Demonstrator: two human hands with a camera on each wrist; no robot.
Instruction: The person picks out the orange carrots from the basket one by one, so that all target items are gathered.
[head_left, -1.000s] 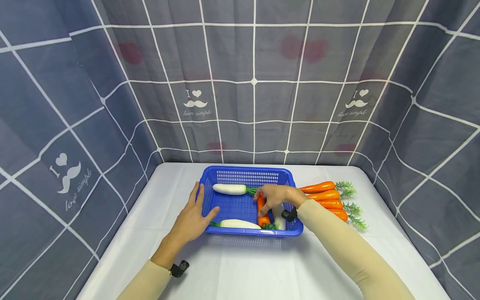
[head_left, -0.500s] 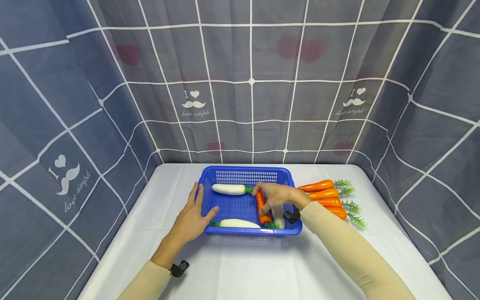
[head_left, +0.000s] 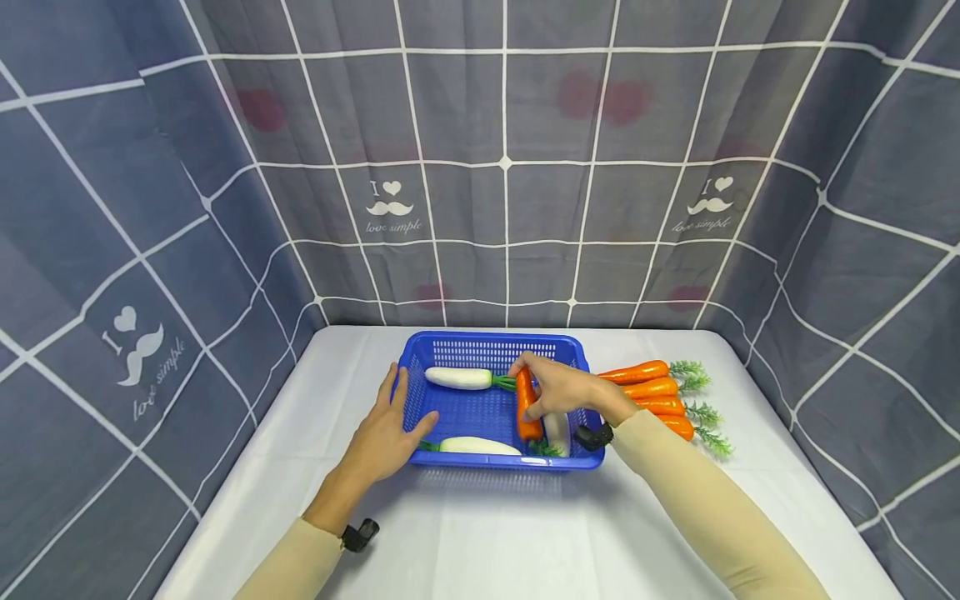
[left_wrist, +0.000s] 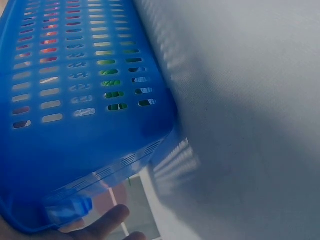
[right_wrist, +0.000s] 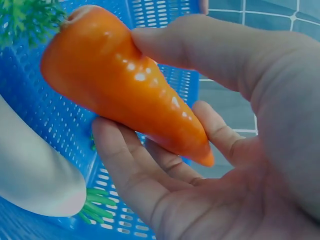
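My right hand [head_left: 558,385] pinches an orange carrot [head_left: 528,408] between thumb and fingertips inside the blue plastic basket [head_left: 502,461]. In the right wrist view the carrot [right_wrist: 120,82] lies across the fingers, its green leafy top at upper left. A white radish [head_left: 557,433] lies beside it along the basket's right wall, partly hidden by the hand. Another white radish [head_left: 459,379] is at the far side, and one more radish [head_left: 478,447] lies along the near wall. At the basket's left end, my left hand [head_left: 386,433] rests against the rim, fingers spread and fairly straight.
Several orange carrots [head_left: 651,388] with feathery green tops lie in a row to the right of the basket. All stands on a white cloth-covered table [head_left: 517,542]. Grey checked curtains [head_left: 465,200] enclose the back and both sides.
The right hand and its carrot have shifted slightly toward the far side, and the carrot has turned a little. The left hand and basket stay about where they were.
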